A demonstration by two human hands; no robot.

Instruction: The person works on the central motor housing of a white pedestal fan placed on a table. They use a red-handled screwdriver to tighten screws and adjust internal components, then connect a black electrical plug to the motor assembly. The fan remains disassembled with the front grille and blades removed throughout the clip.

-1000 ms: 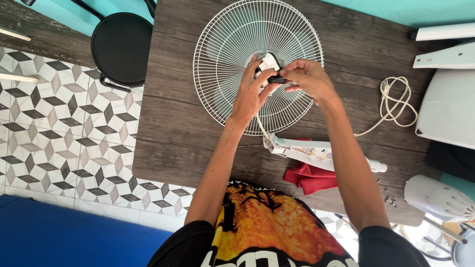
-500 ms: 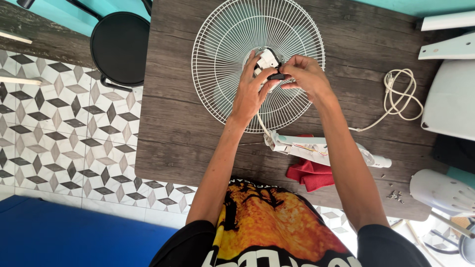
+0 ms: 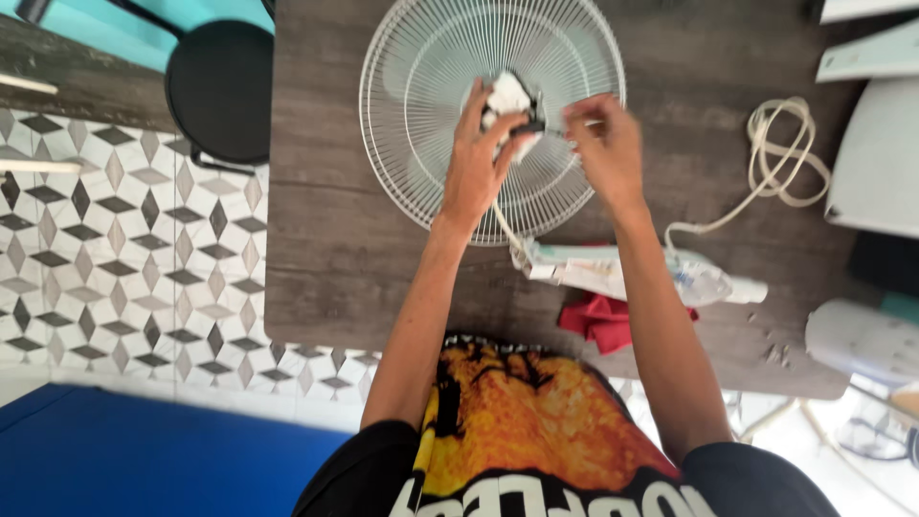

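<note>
floor: patterned grey-white tiles (image 3: 105, 258) | dark wood table (image 3: 325, 258) | black round stool (image 3: 222, 91) | blue mat (image 3: 124, 455)

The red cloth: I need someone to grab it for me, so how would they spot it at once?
Start at the dark wooden table and find the round white wire fan grille lying flat on it. Nearer the person, a pale fan stand lies across the table, and the red cloth sits crumpled by the near edge, partly tucked under the stand. It is the only red thing there.
</note>
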